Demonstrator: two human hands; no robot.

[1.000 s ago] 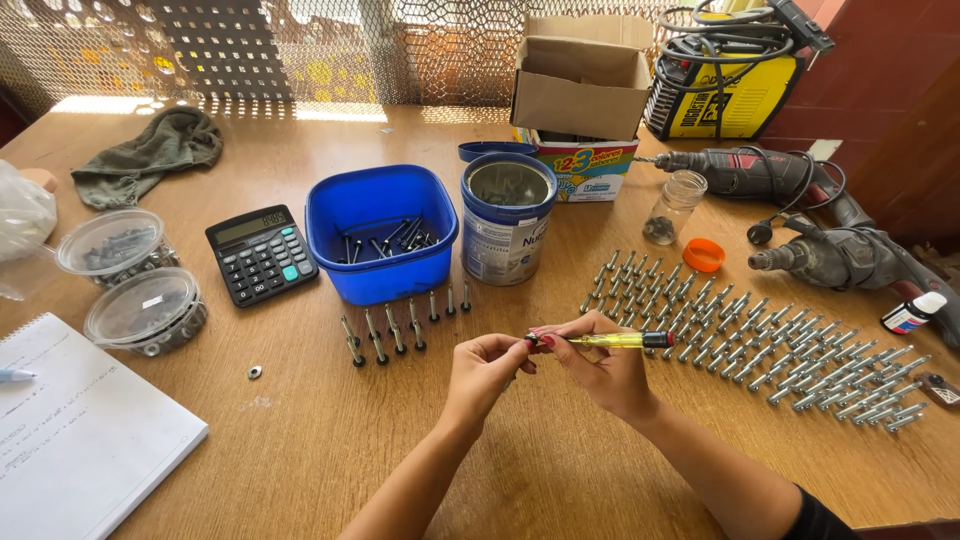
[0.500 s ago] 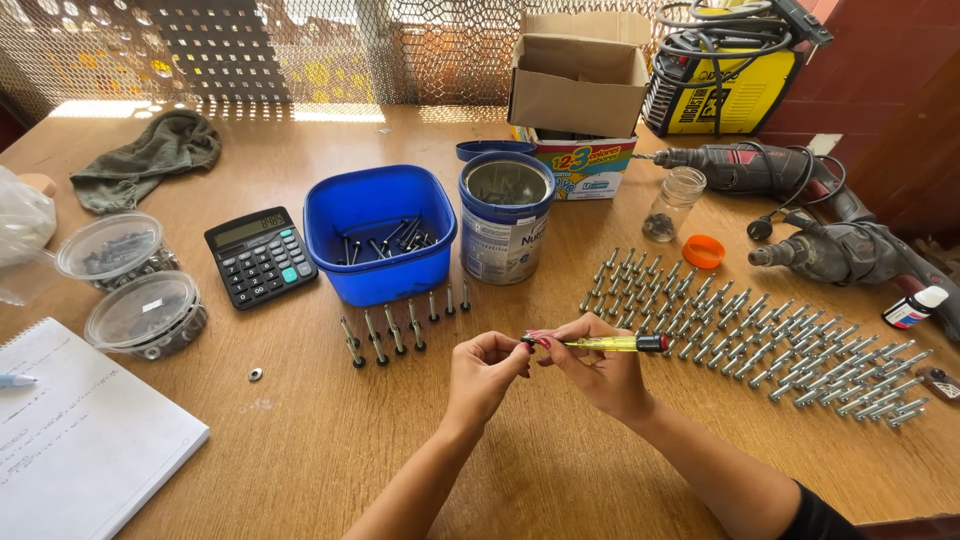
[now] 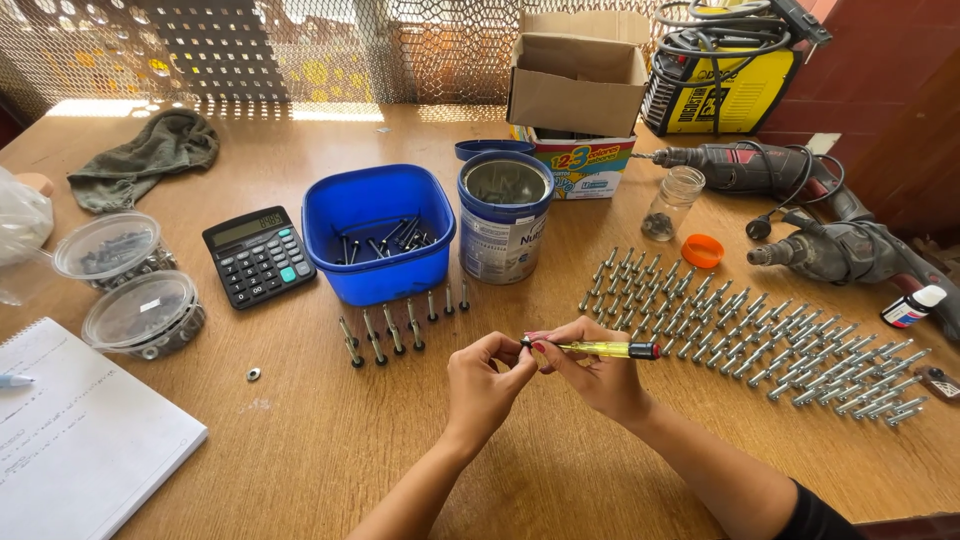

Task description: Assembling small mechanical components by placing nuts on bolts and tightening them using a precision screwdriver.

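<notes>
Two hands meet above the wooden table (image 3: 300,440), hardly shifted from a second ago: the right hand (image 3: 600,375) pinches a yellow-handled screwdriver (image 3: 605,349), the left hand (image 3: 483,385) pinches at its tip, so the fastening work continues.

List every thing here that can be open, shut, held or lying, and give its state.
Screwdriver: held in right hand, left hand at its tip.
Blue tub: open, bolts inside.
Tin: open.
Glass jar: open, orange lid beside it.
Cardboard box: flaps open.
Two clear tubs: lidded.
</notes>
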